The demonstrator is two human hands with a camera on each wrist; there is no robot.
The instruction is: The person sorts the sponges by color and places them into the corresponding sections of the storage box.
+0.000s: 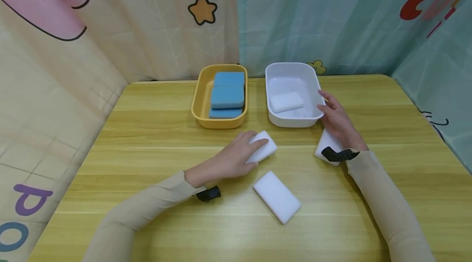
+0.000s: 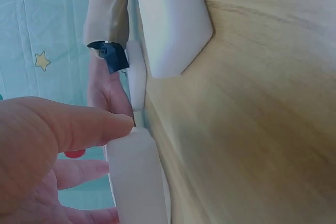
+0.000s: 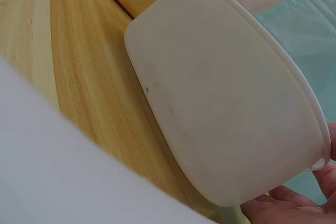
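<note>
My left hand (image 1: 236, 157) grips a white sponge (image 1: 262, 147) between thumb and fingers, low over the table in front of the two bins. In the left wrist view, the thumb lies on one edge of this sponge (image 2: 137, 177) and the fingertips on another. My right hand (image 1: 341, 124) holds the white bin (image 1: 295, 122) at its right side, fingers at the rim. One white sponge (image 1: 287, 102) lies inside that bin. A second sponge (image 1: 326, 145) lies on the table partly under my right wrist, and another (image 1: 277, 197) lies nearer to me.
Left of the white bin stands a yellow bin (image 1: 197, 106) with several blue sponges (image 1: 227, 97) stacked in it. Both bins stand near the back edge of the wooden table (image 1: 147, 131). Printed curtains (image 1: 166, 36) hang behind and beside the table.
</note>
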